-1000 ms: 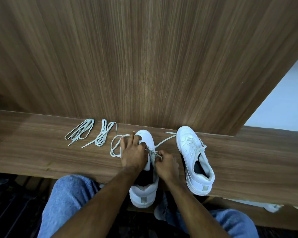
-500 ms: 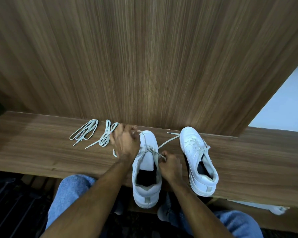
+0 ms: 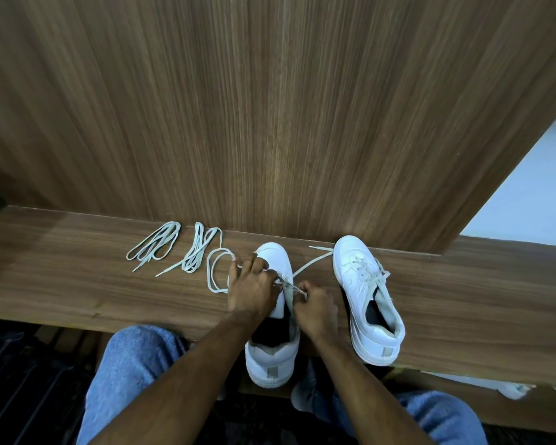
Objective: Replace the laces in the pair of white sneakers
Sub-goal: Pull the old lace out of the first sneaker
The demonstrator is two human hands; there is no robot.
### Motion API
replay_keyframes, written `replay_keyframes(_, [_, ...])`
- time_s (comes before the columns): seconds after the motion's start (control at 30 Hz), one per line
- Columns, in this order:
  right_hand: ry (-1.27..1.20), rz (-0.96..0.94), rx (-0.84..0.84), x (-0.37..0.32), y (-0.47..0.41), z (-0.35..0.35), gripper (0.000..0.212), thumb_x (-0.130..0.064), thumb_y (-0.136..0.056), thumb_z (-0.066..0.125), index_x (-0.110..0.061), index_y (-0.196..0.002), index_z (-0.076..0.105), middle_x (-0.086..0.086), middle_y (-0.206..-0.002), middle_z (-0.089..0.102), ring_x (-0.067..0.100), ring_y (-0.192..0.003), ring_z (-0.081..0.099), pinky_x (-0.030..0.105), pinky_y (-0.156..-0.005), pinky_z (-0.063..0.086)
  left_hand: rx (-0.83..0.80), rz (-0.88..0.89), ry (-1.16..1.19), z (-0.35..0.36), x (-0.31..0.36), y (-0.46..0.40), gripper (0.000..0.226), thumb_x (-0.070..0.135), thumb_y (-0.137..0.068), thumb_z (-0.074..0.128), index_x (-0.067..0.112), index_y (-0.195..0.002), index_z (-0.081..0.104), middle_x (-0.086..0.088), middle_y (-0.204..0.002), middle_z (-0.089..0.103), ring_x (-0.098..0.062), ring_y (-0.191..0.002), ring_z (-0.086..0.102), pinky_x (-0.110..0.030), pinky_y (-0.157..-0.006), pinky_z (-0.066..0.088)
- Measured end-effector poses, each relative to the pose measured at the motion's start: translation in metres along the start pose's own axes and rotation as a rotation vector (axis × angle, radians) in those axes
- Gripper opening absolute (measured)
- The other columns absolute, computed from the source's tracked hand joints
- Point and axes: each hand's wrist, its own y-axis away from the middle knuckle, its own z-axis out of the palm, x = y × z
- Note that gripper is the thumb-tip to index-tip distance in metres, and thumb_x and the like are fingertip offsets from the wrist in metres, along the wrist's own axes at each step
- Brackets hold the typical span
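Note:
Two white sneakers stand on a wooden shelf (image 3: 61, 284), toes toward the wall. The left sneaker (image 3: 272, 354) hangs its heel over the shelf's front edge. My left hand (image 3: 252, 289) lies over its tongue and pinches its lace (image 3: 217, 271), which loops out to the left. My right hand (image 3: 315, 308) pinches the same lace at the eyelets; the other end runs right toward the second shoe. The right sneaker (image 3: 366, 297) is laced and stands free.
Two bundled spare laces, one (image 3: 154, 245) further left and one (image 3: 198, 248) beside it, lie on the shelf left of the shoes. A wood-panelled wall (image 3: 270, 107) rises behind. My knees in blue jeans (image 3: 132, 364) are below the shelf edge.
My left hand went out left over the lace loop, then came back onto the sneaker's tongue. My right hand stayed at the eyelets.

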Motion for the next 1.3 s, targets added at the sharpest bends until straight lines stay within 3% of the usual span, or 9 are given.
replay_keyframes(0.13, [-0.012, 0.005, 0.013, 0.000, 0.000, 0.000, 0.011, -0.021, -0.086, 0.052, -0.017, -0.088, 0.062, 0.009, -0.093, 0.069, 0.034, -0.096, 0.061, 0.033, -0.073, 0.041, 0.041, 0.041, 0.076, 0.006, 0.000, -0.003, 0.031, 0.036, -0.095, 0.043, 0.021, -0.111, 0.065, 0.001, -0.127, 0.048, -0.019, -0.130, 0.037, -0.048, -0.113, 0.014])
replay_keyframes(0.27, [-0.022, 0.019, 0.013, 0.000, 0.001, 0.000, 0.013, -0.020, -0.086, 0.052, -0.018, -0.093, 0.063, 0.005, -0.098, 0.069, 0.031, -0.098, 0.061, 0.033, -0.076, 0.042, 0.155, -0.078, 0.757, 0.020, -0.005, 0.003, 0.026, 0.033, -0.079, 0.055, 0.011, -0.082, 0.068, -0.006, -0.097, 0.055, -0.022, -0.092, 0.059, -0.038, -0.090, 0.044])
replay_keyframes(0.4, [-0.007, 0.037, 0.005, 0.000, 0.000, 0.000, 0.015, -0.019, -0.087, 0.051, -0.021, -0.094, 0.064, 0.003, -0.100, 0.069, 0.030, -0.100, 0.061, 0.032, -0.078, 0.042, 0.246, -0.333, 1.215, 0.016, -0.003, 0.006, 0.032, 0.040, -0.074, 0.050, 0.010, -0.074, 0.060, -0.010, -0.084, 0.060, -0.013, -0.077, 0.055, -0.029, -0.076, 0.045])
replay_keyframes(0.5, [0.008, 0.028, 0.007, 0.000, 0.000, -0.001, 0.015, -0.019, -0.087, 0.051, -0.019, -0.094, 0.064, 0.005, -0.099, 0.070, 0.031, -0.100, 0.061, 0.032, -0.076, 0.041, 0.325, -0.447, 1.412, 0.000, -0.005, -0.005, 0.015, 0.010, -0.089, 0.053, -0.002, -0.080, 0.055, -0.008, -0.073, 0.056, -0.003, -0.064, 0.051, -0.017, -0.064, 0.044])
replay_keyframes(0.57, [0.001, 0.025, 0.012, 0.001, 0.000, -0.001, 0.012, -0.019, -0.086, 0.051, -0.018, -0.090, 0.063, 0.006, -0.097, 0.069, 0.032, -0.098, 0.062, 0.033, -0.075, 0.041, 0.350, -0.436, 1.417, -0.011, -0.010, -0.013, 0.010, -0.001, -0.092, 0.052, -0.004, -0.083, 0.056, -0.007, -0.074, 0.057, -0.003, -0.064, 0.051, -0.015, -0.063, 0.045])
replay_keyframes(0.7, [-0.019, 0.042, 0.001, 0.001, 0.000, 0.000, 0.010, -0.021, -0.086, 0.053, -0.021, -0.088, 0.062, 0.002, -0.094, 0.069, 0.030, -0.095, 0.062, 0.031, -0.073, 0.039, 0.402, -0.576, 1.211, -0.013, -0.025, -0.022, 0.015, 0.023, -0.089, 0.060, 0.010, -0.096, 0.058, -0.004, -0.092, 0.062, -0.017, -0.084, 0.059, -0.038, -0.084, 0.049])
replay_keyframes(0.83, [-0.021, 0.027, -0.009, 0.000, 0.001, -0.002, 0.013, -0.022, -0.087, 0.052, -0.021, -0.092, 0.064, 0.001, -0.095, 0.070, 0.029, -0.095, 0.062, 0.032, -0.076, 0.042, 0.202, -0.466, 0.885, -0.006, -0.024, 0.000, 0.038, 0.047, -0.069, 0.067, 0.021, -0.093, 0.052, -0.004, -0.096, 0.056, -0.026, -0.093, 0.056, -0.044, -0.082, 0.049])
replay_keyframes(1.0, [-0.002, -0.017, -0.037, 0.002, 0.002, -0.006, 0.014, -0.020, -0.087, 0.054, -0.023, -0.096, 0.064, 0.001, -0.097, 0.071, 0.028, -0.096, 0.063, 0.032, -0.078, 0.046, -0.084, -0.474, 0.643, 0.002, -0.011, 0.028, 0.017, 0.041, -0.076, 0.064, 0.026, -0.085, 0.062, -0.008, -0.099, 0.068, -0.033, -0.096, 0.063, -0.036, -0.079, 0.051])
replay_keyframes(1.3, [0.419, -0.364, -0.061, -0.014, -0.008, -0.002, 0.058, -0.011, -0.082, 0.052, -0.029, -0.137, 0.044, -0.001, -0.126, 0.055, 0.029, -0.104, 0.062, 0.031, -0.075, 0.046, -0.021, -0.598, 0.789, 0.003, -0.023, 0.035, 0.026, 0.046, -0.085, 0.062, 0.028, -0.100, 0.072, -0.016, -0.103, 0.069, -0.042, -0.102, 0.060, -0.036, -0.082, 0.048])
